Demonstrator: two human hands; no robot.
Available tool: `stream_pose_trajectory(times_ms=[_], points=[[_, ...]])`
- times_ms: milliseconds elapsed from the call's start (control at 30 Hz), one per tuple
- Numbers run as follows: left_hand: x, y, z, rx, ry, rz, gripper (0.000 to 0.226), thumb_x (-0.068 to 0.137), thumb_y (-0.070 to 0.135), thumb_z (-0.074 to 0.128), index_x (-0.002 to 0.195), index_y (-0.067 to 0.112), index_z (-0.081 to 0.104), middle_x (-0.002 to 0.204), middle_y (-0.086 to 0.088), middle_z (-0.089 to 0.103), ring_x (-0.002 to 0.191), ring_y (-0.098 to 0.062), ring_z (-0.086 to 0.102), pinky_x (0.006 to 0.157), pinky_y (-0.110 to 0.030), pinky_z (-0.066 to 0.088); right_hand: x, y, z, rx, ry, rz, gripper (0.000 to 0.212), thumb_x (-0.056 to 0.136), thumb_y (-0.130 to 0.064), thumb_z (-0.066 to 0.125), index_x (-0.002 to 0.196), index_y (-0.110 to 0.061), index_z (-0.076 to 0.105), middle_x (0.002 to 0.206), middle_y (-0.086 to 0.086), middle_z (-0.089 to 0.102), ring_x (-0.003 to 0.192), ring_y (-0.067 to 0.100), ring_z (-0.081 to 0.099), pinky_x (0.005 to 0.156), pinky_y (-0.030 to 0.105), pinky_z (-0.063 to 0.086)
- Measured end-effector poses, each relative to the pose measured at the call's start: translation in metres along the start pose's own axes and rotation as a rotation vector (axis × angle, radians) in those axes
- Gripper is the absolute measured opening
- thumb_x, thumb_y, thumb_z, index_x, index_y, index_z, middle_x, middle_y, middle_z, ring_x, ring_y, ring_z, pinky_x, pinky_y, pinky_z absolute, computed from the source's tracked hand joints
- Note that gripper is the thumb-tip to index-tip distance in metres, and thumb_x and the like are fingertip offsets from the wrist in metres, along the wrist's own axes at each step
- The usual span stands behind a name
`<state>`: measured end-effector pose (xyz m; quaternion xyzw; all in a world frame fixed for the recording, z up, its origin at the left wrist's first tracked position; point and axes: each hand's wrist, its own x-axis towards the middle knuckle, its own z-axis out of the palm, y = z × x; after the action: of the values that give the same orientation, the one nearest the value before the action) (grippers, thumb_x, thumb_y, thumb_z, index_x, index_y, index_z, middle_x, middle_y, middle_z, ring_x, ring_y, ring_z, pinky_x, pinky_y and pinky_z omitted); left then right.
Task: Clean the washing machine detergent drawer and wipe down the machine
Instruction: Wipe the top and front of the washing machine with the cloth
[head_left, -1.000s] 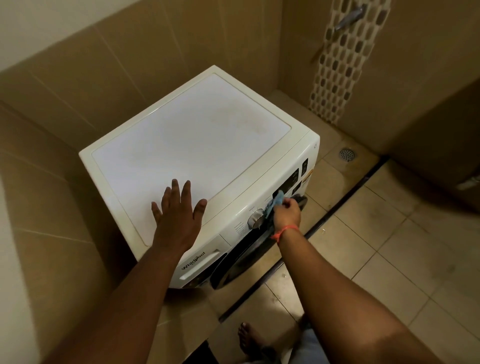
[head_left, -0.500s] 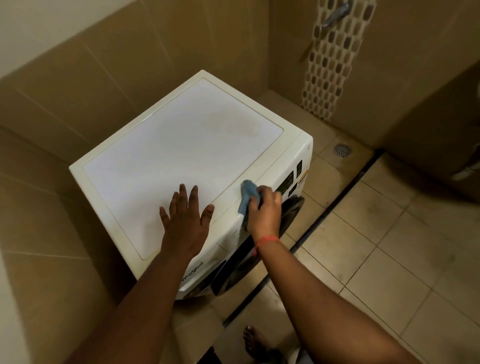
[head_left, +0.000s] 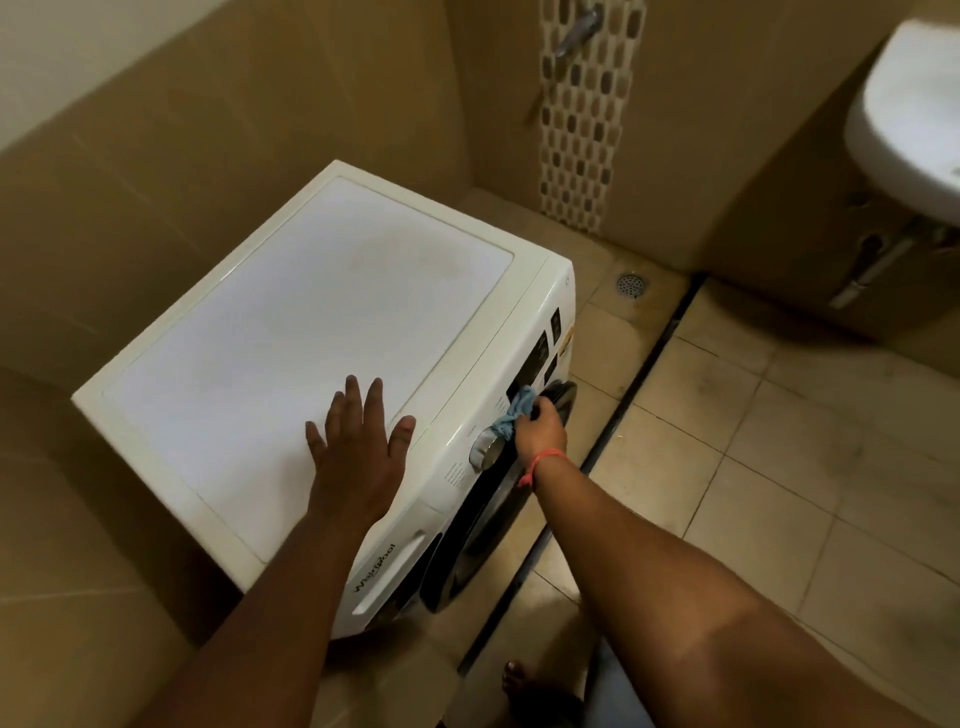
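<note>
Left hand (head_left: 358, 457) flat, fingers spread, near washing machine (head_left: 311, 332) top's front edge. Right hand (head_left: 537, 426) bunching blue cloth (head_left: 514, 410) against control panel (head_left: 535, 364); could nudge dial (head_left: 485, 449), changing settings.

One washing machine (head_left: 311, 322); one cloth (head_left: 514, 410); two hands

- Under our left hand (head_left: 358, 457) lies the washing machine (head_left: 311, 332) top.
- Right of it, our right hand (head_left: 537, 426) presses a cloth (head_left: 517, 410) on the front panel, just beyond the dial (head_left: 485, 447).
- Far right of that hand hangs a sink (head_left: 904, 119); a floor drain (head_left: 631, 284) lies beyond it.
</note>
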<state>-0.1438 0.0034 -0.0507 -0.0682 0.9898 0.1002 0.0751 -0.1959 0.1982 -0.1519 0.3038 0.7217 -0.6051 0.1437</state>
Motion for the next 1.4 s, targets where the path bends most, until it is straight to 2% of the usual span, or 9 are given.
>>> stream_pose_trajectory(times_ms=[167, 267, 467, 600, 800, 1000, 1133, 1267, 1400], points=[[0.019, 0.009, 0.004, 0.035, -0.03, 0.016, 0.083, 0.088, 0.063, 0.005, 0.157, 0.018, 0.016, 0.166, -0.011, 0.006, 0.152, -0.031, 0.01, 0.119, -0.06, 0.006, 0.013, -0.021, -0.008, 0.18, 0.039, -0.072, 0.011, 0.098, -0.011, 0.05, 0.104, -0.018, 0.056, 0.098, 0.001, 0.064, 0.088, 0.014, 0.062, 0.066, 0.014, 0.049], [0.03, 0.017, 0.006, 0.084, -0.052, 0.044, 0.083, 0.087, 0.063, 0.004, 0.157, 0.019, 0.015, 0.166, -0.011, 0.005, 0.152, -0.03, 0.008, 0.119, -0.059, 0.005, 0.024, -0.032, -0.013, 0.172, 0.097, -0.211, 0.017, 0.098, -0.011, 0.051, 0.113, -0.017, 0.057, 0.113, 0.001, 0.058, 0.095, 0.01, 0.058, 0.069, 0.003, 0.043], [0.06, 0.043, 0.001, 0.097, -0.069, 0.027, 0.082, 0.088, 0.063, 0.005, 0.158, 0.019, 0.013, 0.166, -0.01, 0.002, 0.153, -0.029, 0.006, 0.12, -0.058, 0.004, 0.044, -0.032, -0.012, 0.087, 0.045, -0.069, 0.022, 0.095, -0.005, 0.044, 0.11, -0.017, 0.054, 0.122, 0.007, 0.052, 0.102, 0.023, 0.058, 0.088, 0.035, 0.052], [0.091, 0.063, 0.0, 0.104, -0.083, 0.006, 0.082, 0.088, 0.063, 0.006, 0.158, 0.02, 0.012, 0.166, -0.01, 0.002, 0.153, -0.029, 0.005, 0.12, -0.057, 0.004, 0.027, -0.049, -0.015, 0.023, 0.013, -0.318, 0.029, 0.096, -0.011, 0.051, 0.125, -0.014, 0.053, 0.124, -0.006, 0.044, 0.111, 0.009, 0.047, 0.098, 0.021, 0.04], [0.13, 0.098, 0.0, 0.088, -0.083, -0.02, 0.08, 0.089, 0.062, 0.008, 0.158, 0.022, 0.01, 0.166, -0.008, 0.0, 0.153, -0.028, 0.004, 0.12, -0.055, 0.002, 0.072, -0.055, -0.036, 0.018, 0.005, -0.116, 0.025, 0.094, -0.004, 0.048, 0.116, -0.015, 0.055, 0.108, -0.009, 0.044, 0.111, 0.025, 0.055, 0.101, 0.04, 0.047], [0.158, 0.118, 0.009, 0.088, -0.09, -0.027, 0.079, 0.09, 0.063, 0.009, 0.158, 0.021, 0.012, 0.166, -0.008, 0.003, 0.153, -0.027, 0.005, 0.12, -0.056, 0.003, 0.091, -0.075, -0.041, 0.042, 0.071, -0.346, 0.028, 0.096, -0.009, 0.053, 0.123, -0.01, 0.055, 0.121, -0.001, 0.049, 0.104, -0.003, 0.04, 0.095, 0.002, 0.031], [0.167, 0.125, 0.009, 0.086, -0.087, -0.059, 0.081, 0.089, 0.064, 0.006, 0.158, 0.021, 0.012, 0.166, -0.009, 0.003, 0.153, -0.027, 0.005, 0.12, -0.056, 0.002, 0.131, -0.091, -0.052, 0.127, 0.124, -0.153, 0.032, 0.097, -0.009, 0.048, 0.129, -0.009, 0.052, 0.126, 0.006, 0.049, 0.115, 0.021, 0.051, 0.102, 0.034, 0.043], [0.178, 0.133, 0.011, 0.094, -0.098, -0.093, 0.081, 0.088, 0.063, 0.006, 0.158, 0.021, 0.013, 0.166, -0.008, 0.003, 0.153, -0.027, 0.005, 0.12, -0.055, 0.002, 0.136, -0.117, -0.056, 0.07, 0.103, -0.458, 0.026, 0.098, -0.02, 0.052, 0.123, -0.015, 0.056, 0.118, -0.002, 0.046, 0.107, 0.011, 0.049, 0.095, 0.02, 0.042], [0.18, 0.14, 0.01, 0.1, -0.105, -0.103, 0.081, 0.088, 0.062, 0.006, 0.158, 0.022, 0.012, 0.166, -0.007, 0.001, 0.153, -0.026, 0.004, 0.12, -0.054, 0.001, 0.158, -0.112, -0.054, 0.028, 0.157, -0.472, 0.024, 0.1, -0.018, 0.048, 0.121, -0.009, 0.057, 0.113, -0.002, 0.043, 0.102, 0.015, 0.05, 0.091, 0.024, 0.043]])
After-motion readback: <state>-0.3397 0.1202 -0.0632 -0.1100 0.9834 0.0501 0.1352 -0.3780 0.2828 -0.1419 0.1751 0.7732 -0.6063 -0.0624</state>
